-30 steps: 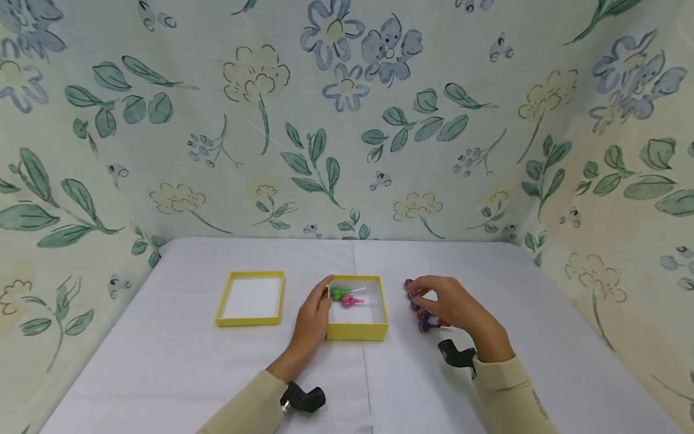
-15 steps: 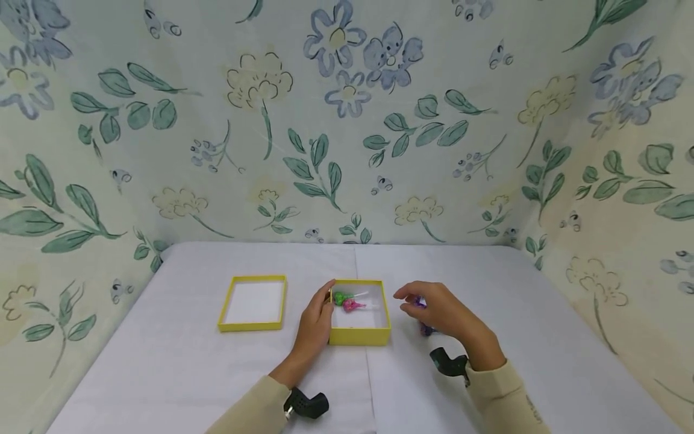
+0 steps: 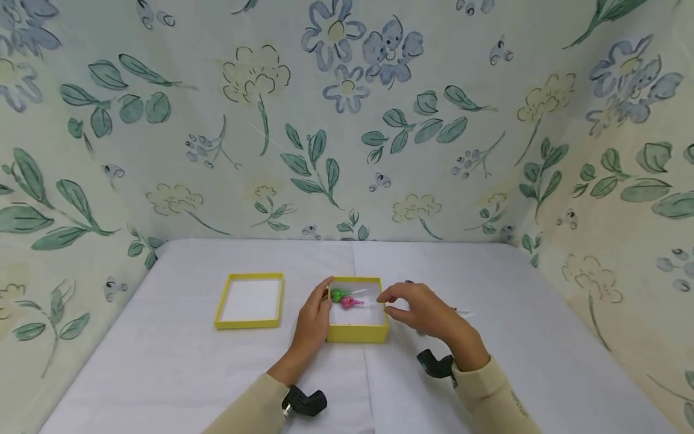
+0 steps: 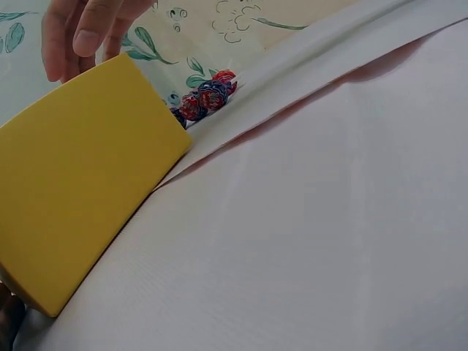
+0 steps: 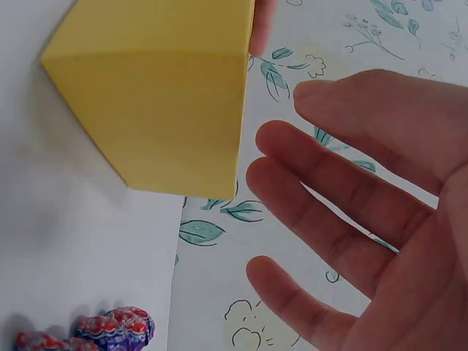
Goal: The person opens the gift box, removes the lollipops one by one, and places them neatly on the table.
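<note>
A yellow box (image 3: 358,334) with a white inside stands mid-table, its top uncovered. Inside lie a green lollipop (image 3: 338,295) and a pink lollipop (image 3: 348,302), their clear sticks pointing right. My left hand (image 3: 312,319) holds the box by its left wall, fingertips at the far left corner. At the right rim hovers my right hand (image 3: 425,310), fingers loosely bent; the right wrist view shows nothing between its thumb and fingers. Several red and purple lollipops (image 5: 121,327) lie on the table to the right, mostly hidden behind the right hand in the head view.
A shallow yellow lid (image 3: 248,326) with a white inside lies left of the box. The white tablecloth (image 3: 162,361) has a crease near its middle. Behind the table and along its sides hangs a flowered cloth (image 3: 347,163).
My right hand has moved left from the red and purple lollipops to the right rim of the box, uncovering some of their sticks. My left hand has stayed on the box.
</note>
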Demonstrator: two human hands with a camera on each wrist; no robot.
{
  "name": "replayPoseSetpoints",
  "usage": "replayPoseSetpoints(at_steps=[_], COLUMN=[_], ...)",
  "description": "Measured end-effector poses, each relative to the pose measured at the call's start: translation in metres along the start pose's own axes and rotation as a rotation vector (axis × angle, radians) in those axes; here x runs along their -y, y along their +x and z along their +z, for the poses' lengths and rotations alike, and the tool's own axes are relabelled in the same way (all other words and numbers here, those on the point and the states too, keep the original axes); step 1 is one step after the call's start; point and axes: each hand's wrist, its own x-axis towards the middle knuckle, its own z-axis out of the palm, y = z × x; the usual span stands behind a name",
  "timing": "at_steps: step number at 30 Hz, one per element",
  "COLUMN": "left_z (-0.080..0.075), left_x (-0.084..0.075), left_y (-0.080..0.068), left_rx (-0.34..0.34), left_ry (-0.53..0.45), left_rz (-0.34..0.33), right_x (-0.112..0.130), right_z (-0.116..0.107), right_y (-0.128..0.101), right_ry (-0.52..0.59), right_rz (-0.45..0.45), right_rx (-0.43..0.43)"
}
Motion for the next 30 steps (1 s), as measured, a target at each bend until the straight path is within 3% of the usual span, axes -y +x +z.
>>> replayPoseSetpoints(at_steps=[9, 18, 30], left_z=[-0.001, 0.001, 0.002], left_x=[0.002, 0.002, 0.001], left_y=[-0.003, 0.003, 0.0], left_rx=[-0.002, 0.0, 0.0], left_ry=[-0.003, -0.011, -0.009], left_rz=[-0.01, 0.004, -0.021], right_x=[0.013, 0.003, 0.006], right_z=[0.005, 0.009, 0.02], right_y=[0.024, 0.048, 0.054], right_ry=[0.063, 0.092, 0.119], right_rz=[-0.014, 0.015, 0.064], right_rx=[0.16, 0.34, 0.448])
